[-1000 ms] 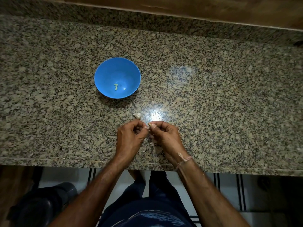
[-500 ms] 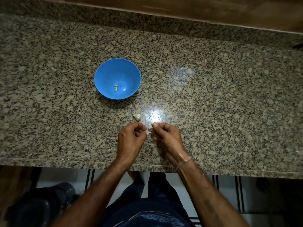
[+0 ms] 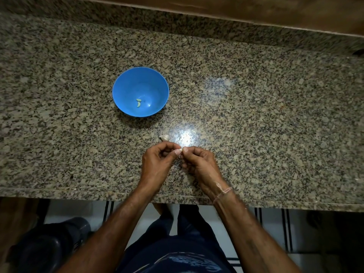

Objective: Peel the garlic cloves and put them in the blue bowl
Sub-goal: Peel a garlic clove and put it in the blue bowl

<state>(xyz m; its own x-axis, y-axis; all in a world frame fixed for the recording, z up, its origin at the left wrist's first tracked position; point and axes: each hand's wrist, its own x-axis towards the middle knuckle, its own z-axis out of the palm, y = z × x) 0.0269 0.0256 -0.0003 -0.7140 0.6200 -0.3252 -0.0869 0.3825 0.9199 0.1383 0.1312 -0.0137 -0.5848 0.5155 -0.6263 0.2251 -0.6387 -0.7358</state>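
while the left hand (image 3: 157, 164) and right hand (image 3: 199, 164) each close a fingertip grip on one small pale garlic clove (image 3: 182, 149) above the near speckled granite bench (image 3: 256, 115), peeling looks to be in hand. next, likely strip the skin, then reach far-left to the round blue plastic bowl (image 3: 126, 83), which holds two pale peeled cloves (image 3: 138, 103). a whitish unpeeled clove (image 3: 165, 137) lies just beyond the hands.

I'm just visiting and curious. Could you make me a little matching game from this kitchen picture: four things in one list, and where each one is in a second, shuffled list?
Things
1. blue bowl
2. peeled cloves
3. loose clove
4. held clove

Places
A. lying on the counter just beyond the left hand
B. pinched between the left hand and the right hand
C. standing on the counter, beyond and to the left of both hands
D. at the bottom of the bowl

Pairs: 1-C, 2-D, 3-A, 4-B
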